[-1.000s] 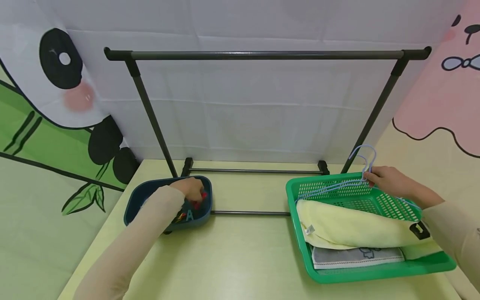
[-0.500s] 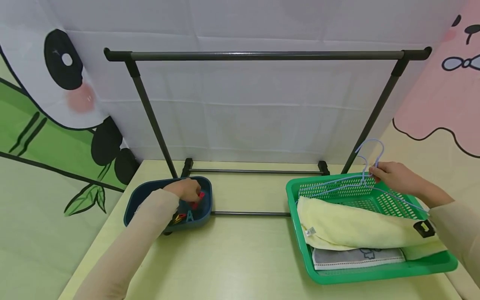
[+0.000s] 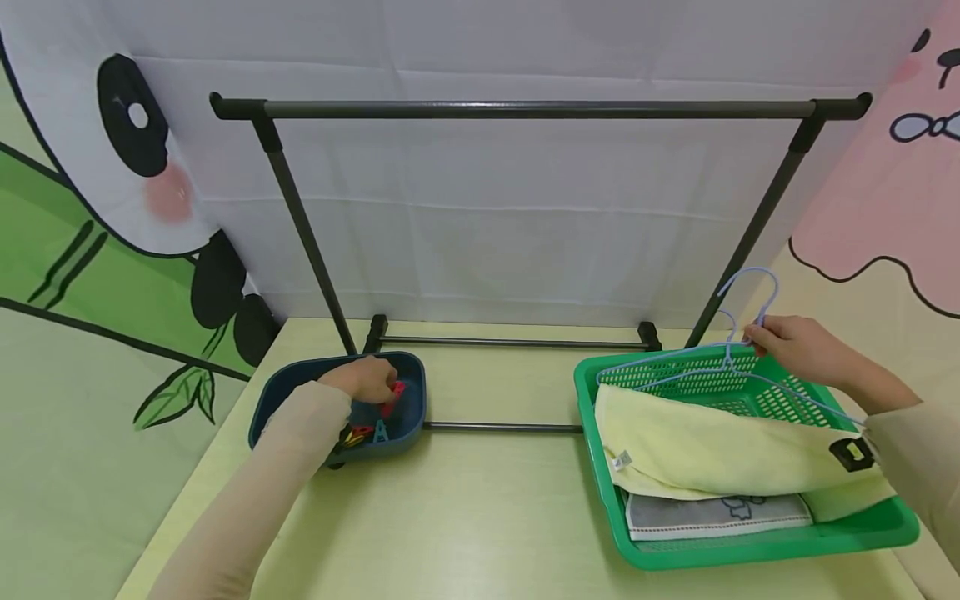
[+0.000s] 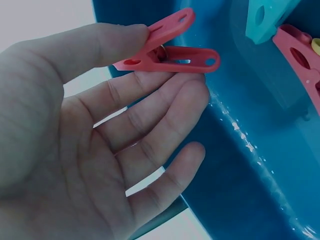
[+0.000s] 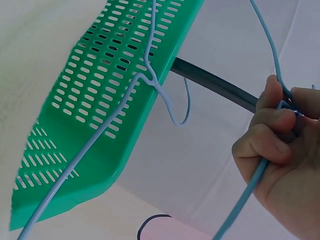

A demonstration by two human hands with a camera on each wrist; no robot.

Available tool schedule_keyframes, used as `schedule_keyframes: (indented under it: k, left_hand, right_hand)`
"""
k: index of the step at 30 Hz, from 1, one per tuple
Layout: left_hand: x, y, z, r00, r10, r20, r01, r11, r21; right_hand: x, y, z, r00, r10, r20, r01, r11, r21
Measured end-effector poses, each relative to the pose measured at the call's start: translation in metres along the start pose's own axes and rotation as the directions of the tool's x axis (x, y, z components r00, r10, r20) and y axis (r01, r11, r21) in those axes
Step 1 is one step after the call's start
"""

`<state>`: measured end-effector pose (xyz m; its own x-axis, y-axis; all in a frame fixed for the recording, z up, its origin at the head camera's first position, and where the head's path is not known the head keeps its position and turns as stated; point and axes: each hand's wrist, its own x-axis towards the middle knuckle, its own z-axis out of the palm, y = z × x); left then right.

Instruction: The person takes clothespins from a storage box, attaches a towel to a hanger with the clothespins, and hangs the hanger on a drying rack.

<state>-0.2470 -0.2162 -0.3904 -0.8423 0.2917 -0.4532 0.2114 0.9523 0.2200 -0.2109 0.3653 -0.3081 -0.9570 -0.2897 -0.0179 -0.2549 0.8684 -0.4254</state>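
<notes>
My left hand (image 4: 125, 115) pinches a red clothespin (image 4: 175, 57) between thumb and fingers, inside the blue basin (image 3: 411, 417). Below it in the basin lie more clothespins, among them a teal clothespin (image 4: 265, 20) and a second red clothespin (image 4: 300, 52). My right hand (image 3: 806, 354) grips a light blue hanger (image 3: 767, 312) at the neck under its hook, above the back right of the green basket (image 3: 750, 554). Another blue hanger (image 5: 95, 145) rests at the basket, its hook pointing up. A folded yellow towel (image 3: 720, 442) fills the basket's middle.
A black garment rack (image 3: 525, 110) stands across the back, its low bar (image 3: 502, 427) running between basin and basket. A grey patterned towel (image 3: 712, 518) lies at the basket's front. Cloth with cartoon prints hangs behind the pale table (image 3: 450, 517).
My right hand has shifted right and slightly up, drawing one hanger apart from the other. My left hand has moved slightly left within the basin, uncovering more of the red clothespin.
</notes>
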Motion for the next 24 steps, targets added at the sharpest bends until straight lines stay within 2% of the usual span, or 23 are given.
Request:
schedule_keyframes:
  k: [7, 14, 24]
  left_hand:
    - [0.0017, -0.0018, 0.0032, 1.000, -0.006, -0.004, 0.006, 1.000, 0.013]
    - [0.0030, -0.0041, 0.0038, 1.000, 0.028, -0.015, -0.027, 0.999, 0.033]
    - [0.0001, -0.0032, 0.0019, 1.000, 0.012, -0.021, -0.012, 1.000, 0.005]
  right_hand:
    - [-0.0004, -0.0025, -0.0024, 1.000, 0.009, -0.013, -0.009, 1.000, -0.005]
    - [-0.0023, -0.0008, -0.0031, 0.999, 0.022, -0.025, -0.022, 1.000, -0.012]
    - [-0.0032, 0.0000, -0.0099, 0.999, 0.009, -0.053, -0.011, 0.999, -0.041]
